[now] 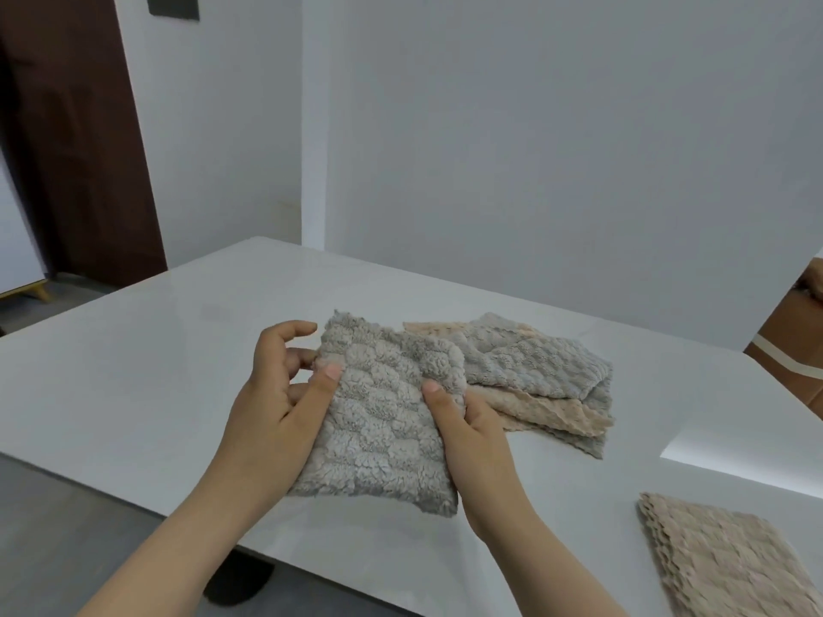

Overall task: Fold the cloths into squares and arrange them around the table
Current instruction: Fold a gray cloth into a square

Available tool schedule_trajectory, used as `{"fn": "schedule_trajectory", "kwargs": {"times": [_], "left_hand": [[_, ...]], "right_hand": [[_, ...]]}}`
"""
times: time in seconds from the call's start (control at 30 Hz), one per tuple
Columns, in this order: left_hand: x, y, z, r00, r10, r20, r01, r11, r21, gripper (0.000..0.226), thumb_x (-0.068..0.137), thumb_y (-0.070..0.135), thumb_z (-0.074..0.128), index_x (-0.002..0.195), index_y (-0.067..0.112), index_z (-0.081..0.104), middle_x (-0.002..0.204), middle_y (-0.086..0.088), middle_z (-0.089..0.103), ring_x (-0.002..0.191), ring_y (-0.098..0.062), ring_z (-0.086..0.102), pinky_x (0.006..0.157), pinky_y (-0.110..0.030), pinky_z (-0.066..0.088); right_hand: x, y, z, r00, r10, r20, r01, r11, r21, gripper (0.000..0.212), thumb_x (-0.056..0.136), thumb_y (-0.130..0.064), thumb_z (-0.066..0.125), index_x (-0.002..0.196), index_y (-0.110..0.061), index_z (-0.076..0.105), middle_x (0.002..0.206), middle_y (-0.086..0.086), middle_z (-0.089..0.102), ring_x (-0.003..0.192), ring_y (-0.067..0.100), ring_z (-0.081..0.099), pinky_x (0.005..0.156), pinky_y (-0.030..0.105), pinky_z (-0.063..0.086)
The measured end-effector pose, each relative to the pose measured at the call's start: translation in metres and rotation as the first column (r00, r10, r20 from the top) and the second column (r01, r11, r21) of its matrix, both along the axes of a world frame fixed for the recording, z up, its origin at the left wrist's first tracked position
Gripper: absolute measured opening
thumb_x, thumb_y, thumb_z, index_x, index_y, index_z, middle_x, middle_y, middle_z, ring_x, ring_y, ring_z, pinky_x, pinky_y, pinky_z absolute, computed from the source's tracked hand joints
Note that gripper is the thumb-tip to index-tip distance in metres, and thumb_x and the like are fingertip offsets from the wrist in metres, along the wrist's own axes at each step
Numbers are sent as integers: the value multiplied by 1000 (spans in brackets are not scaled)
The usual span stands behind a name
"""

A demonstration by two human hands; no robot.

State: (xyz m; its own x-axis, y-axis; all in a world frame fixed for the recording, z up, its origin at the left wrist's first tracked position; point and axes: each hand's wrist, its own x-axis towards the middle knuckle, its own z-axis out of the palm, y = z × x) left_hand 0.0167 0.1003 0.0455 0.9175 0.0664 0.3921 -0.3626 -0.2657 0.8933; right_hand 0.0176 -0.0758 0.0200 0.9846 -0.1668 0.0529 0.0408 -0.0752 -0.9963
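Observation:
A fluffy grey cloth (383, 416), folded into a rough square, is held just above the white table (147, 371). My left hand (276, 407) grips its left edge, thumb on top. My right hand (472, 443) grips its right edge, thumb on top as well. Behind it on the table lies a loose pile of grey and beige cloths (539, 385), unfolded or partly folded. A beige cloth (730, 558), folded flat, lies at the near right corner of the table.
The table's near edge runs diagonally from the left to the bottom middle, with grey floor below it. A dark brown door (75, 135) stands at the far left. A brown cardboard box (797, 349) sits beyond the table's right side. White walls rise behind.

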Motion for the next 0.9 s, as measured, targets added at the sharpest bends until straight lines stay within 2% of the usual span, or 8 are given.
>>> {"fn": "schedule_trajectory", "kwargs": {"times": [0.1,0.17,0.23,0.27,0.37,0.53,0.7,0.9], "left_hand": [[-3,18,-8,997,-78,-14,78,994,73,27,91,35,44,115,47,36,110,19,51,78,-5,62,63,-9,47],[0,36,-18,999,-52,-6,52,985,164,24,92,36,43,113,48,40,104,16,51,82,-3,57,65,-8,40],[5,53,-25,1000,-14,16,10,974,227,25,94,32,44,114,46,41,110,22,49,94,0,54,70,-5,37],[8,61,-27,1000,2,31,-10,968,249,26,95,30,45,115,45,41,116,28,44,100,1,52,73,-3,36],[18,85,-32,999,37,40,-47,956,289,28,95,28,46,118,42,40,118,35,37,104,0,51,75,-4,36],[43,124,-45,996,85,-34,-69,941,330,30,95,21,50,122,32,46,119,14,45,76,2,46,69,-9,33],[77,159,-55,989,93,-114,-44,927,373,31,93,19,55,120,33,56,122,13,51,72,-1,50,69,-13,37],[112,181,-72,976,125,-179,-57,937,344,27,88,18,63,109,36,64,112,10,62,52,-10,49,58,-20,42]], "right_hand": [[10,17,-3,1000,6,21,-5,999,-37,38,79,-61,60,92,-26,66,95,7,73,90,26,70,84,52,54],[16,33,-6,999,11,48,-6,995,-97,43,82,-60,58,92,-18,63,92,11,71,89,26,68,82,49,54],[21,48,-8,995,28,96,-5,972,-235,36,91,-51,53,83,-16,55,77,6,63,76,10,63,71,26,52],[22,56,-7,993,42,112,-2,943,-332,34,94,-48,50,76,-19,47,68,-1,55,63,2,54,59,16,42],[28,80,-8,990,93,105,-25,851,-525,37,97,-47,43,70,-24,33,60,-8,40,53,5,36,48,22,27],[50,117,-21,991,102,91,-42,859,-510,38,98,-45,44,69,-23,32,61,-7,40,52,7,35,48,22,25],[68,146,-39,996,86,30,-62,883,-465,30,97,-44,47,81,-19,46,74,-9,53,63,3,47,50,15,32],[89,165,-58,998,61,-33,-69,900,-430,28,95,-42,51,97,-14,55,85,-5,60,74,11,55,57,20,37]]}}
